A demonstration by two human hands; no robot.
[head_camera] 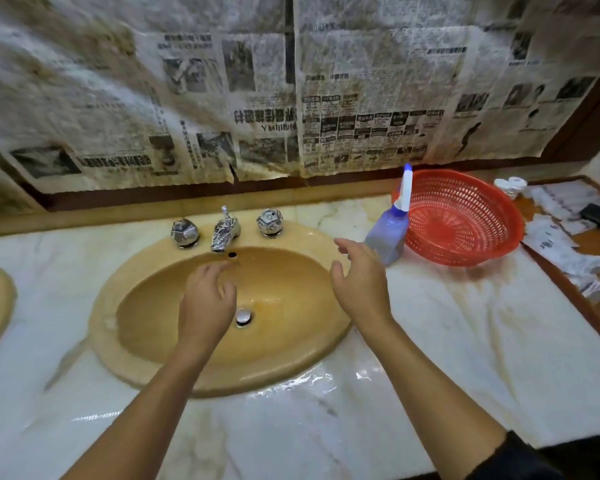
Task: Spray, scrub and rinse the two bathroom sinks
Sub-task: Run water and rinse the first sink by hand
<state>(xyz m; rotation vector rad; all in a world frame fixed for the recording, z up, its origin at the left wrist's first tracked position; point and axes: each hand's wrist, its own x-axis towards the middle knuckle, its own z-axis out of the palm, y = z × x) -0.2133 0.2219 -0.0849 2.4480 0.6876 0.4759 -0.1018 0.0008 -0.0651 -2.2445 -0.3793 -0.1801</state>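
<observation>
Both hands are held above the tan sink [174, 344]: the left hand [207, 303] over the basin, the right hand [361, 282] (fingers loosely spread) near the spray bottle [387, 237]. A red basket [465, 220] is leaned just beside the bottle.

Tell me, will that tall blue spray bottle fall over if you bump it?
Probably, yes. The spray bottle is tall with a narrow neck, so it may tip. It looks partly full, which should steady its base somewhat. The marble counter looks wet, so it might slide.
</observation>
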